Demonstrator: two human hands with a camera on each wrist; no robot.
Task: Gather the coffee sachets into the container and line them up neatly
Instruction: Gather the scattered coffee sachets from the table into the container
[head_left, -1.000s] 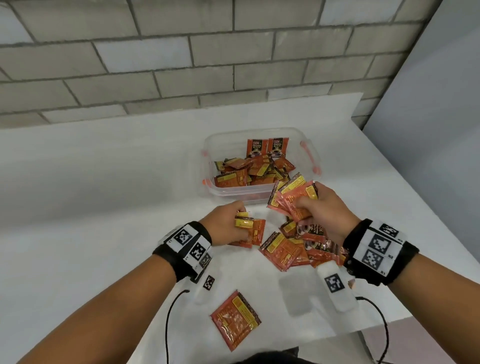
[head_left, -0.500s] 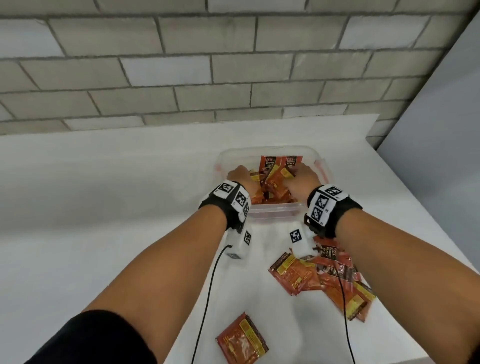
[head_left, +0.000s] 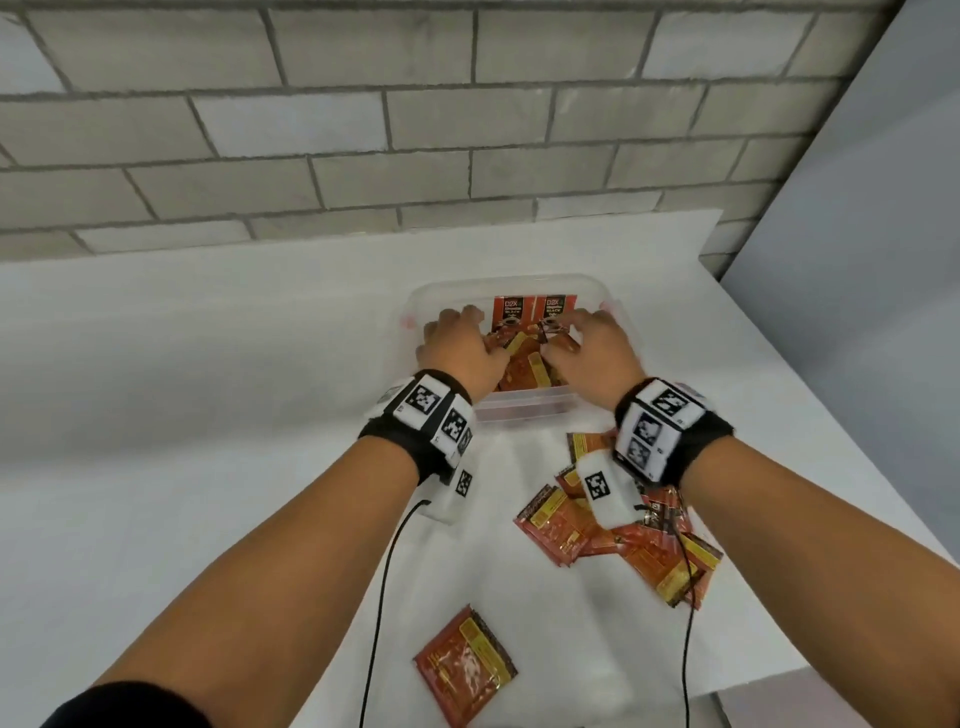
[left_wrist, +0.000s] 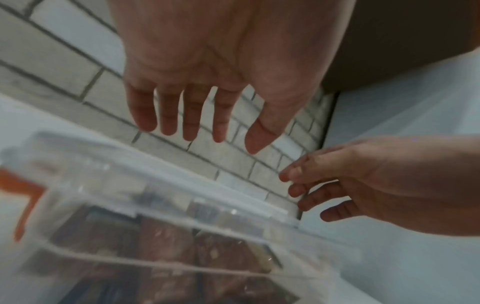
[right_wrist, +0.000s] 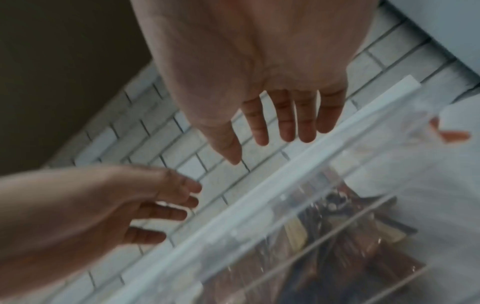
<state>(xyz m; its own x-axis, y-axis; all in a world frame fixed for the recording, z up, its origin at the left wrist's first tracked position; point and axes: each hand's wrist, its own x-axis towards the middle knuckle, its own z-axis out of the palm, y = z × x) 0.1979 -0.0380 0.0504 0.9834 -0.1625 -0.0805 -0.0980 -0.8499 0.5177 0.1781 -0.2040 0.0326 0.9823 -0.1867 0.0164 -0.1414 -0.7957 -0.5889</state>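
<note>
A clear plastic container (head_left: 524, 411) stands at the back of the white table, holding a loose heap of red-orange coffee sachets (head_left: 522, 369). Two sachets (head_left: 511, 312) stand upright against its far wall. My left hand (head_left: 460, 348) and right hand (head_left: 589, 345) hover side by side over the heap. In the left wrist view the left hand (left_wrist: 205, 131) has straight, spread fingers and holds nothing. In the right wrist view the right hand (right_wrist: 275, 133) is just as flat and empty above the container's rim (right_wrist: 298, 191).
A pile of several sachets (head_left: 639, 545) lies on the table (head_left: 208, 415) below my right wrist. One single sachet (head_left: 465, 665) lies nearer to me. A brick wall runs behind the table; the table's right edge (head_left: 841, 441) is close to the container.
Both hands carried handfuls of sachets from the table into the container, let them go, and now hover empty with fingers spread over the heap.
</note>
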